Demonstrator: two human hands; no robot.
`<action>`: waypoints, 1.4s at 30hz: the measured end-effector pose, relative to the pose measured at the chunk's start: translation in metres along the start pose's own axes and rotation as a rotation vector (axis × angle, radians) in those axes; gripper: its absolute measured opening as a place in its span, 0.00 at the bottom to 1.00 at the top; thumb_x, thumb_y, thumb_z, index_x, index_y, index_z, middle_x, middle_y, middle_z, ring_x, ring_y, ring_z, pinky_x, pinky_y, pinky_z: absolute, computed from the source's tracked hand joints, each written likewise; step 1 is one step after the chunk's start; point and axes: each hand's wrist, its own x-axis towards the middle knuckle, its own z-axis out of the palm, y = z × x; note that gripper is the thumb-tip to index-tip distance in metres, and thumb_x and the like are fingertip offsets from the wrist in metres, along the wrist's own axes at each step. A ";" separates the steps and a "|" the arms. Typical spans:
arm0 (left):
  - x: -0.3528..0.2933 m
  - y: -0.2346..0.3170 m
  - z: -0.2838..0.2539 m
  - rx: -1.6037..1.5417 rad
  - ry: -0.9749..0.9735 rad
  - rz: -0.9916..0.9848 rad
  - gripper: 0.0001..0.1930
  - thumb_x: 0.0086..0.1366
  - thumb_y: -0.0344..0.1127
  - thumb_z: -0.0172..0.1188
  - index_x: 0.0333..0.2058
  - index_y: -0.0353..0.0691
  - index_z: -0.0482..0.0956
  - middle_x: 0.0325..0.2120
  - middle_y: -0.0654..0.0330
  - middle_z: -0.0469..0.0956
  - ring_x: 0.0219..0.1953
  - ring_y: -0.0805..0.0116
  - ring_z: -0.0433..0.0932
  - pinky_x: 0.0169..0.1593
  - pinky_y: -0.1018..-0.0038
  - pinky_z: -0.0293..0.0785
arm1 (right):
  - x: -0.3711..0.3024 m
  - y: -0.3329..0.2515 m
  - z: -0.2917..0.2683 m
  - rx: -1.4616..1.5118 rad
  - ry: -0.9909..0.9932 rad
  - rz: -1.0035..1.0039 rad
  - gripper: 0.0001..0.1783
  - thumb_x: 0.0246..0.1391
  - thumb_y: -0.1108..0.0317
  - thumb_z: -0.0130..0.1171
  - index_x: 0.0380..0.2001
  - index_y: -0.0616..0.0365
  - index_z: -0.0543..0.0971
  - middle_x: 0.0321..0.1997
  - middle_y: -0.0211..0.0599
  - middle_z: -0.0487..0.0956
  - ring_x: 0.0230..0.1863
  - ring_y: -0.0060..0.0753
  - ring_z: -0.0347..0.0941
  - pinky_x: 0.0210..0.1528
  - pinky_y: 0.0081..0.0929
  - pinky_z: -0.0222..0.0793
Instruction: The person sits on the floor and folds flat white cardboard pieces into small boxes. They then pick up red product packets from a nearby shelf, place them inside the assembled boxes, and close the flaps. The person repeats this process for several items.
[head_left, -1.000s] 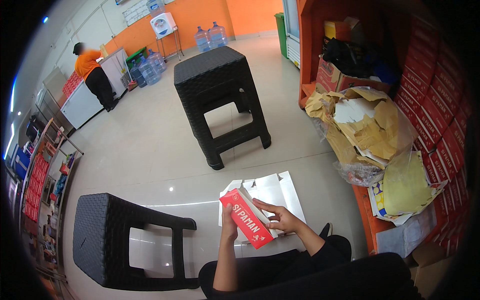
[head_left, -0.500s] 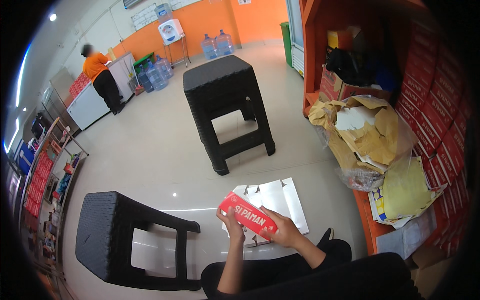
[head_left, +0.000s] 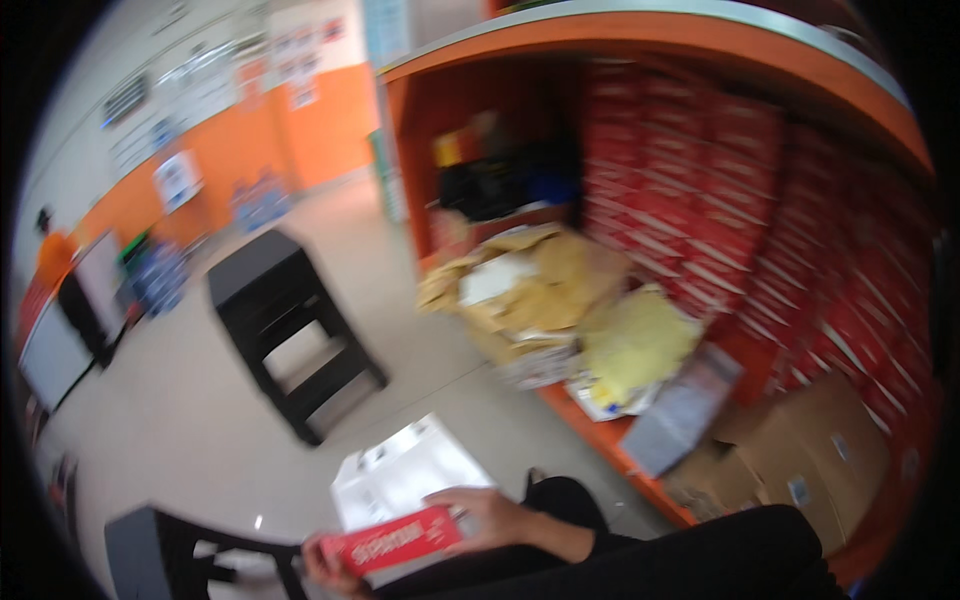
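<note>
Between my two hands is a long red box (head_left: pixel 395 541) with white lettering, held above my lap. Fingers of my left hand (head_left: pixel 332 568) wrap round its left end, low in the picture. My right hand (head_left: pixel 487 518) grips the other end, thumb below and fingers along the top. Just beyond the box, flat white cardboard sheets (head_left: pixel 415 468) with notched edges lie on the floor, partly hidden by my hands and the box.
A black stool (head_left: pixel 290 330) stands ahead, another (head_left: pixel 150 555) at lower left. To the right an orange shelf (head_left: pixel 655 490) holds stacked red boxes (head_left: pixel 690 180), torn brown paper (head_left: pixel 550 290) and an open carton (head_left: pixel 810 460). Far left, a person (head_left: pixel 72 290) in orange stands by a white chest.
The view has swung right, so the shelf fills more of it and the stools sit further left. The red box stays in both hands, now lower and tilted the other way.
</note>
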 end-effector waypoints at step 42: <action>-0.044 -0.081 -0.003 0.358 -0.145 -0.480 0.18 0.63 0.33 0.54 0.49 0.29 0.70 0.41 0.47 0.75 0.40 0.62 0.73 0.45 0.70 0.70 | -0.133 -0.098 -0.459 -1.751 -0.146 1.367 0.45 0.18 0.66 0.75 0.49 0.61 0.71 0.46 0.41 0.77 0.45 0.39 0.76 0.43 0.36 0.74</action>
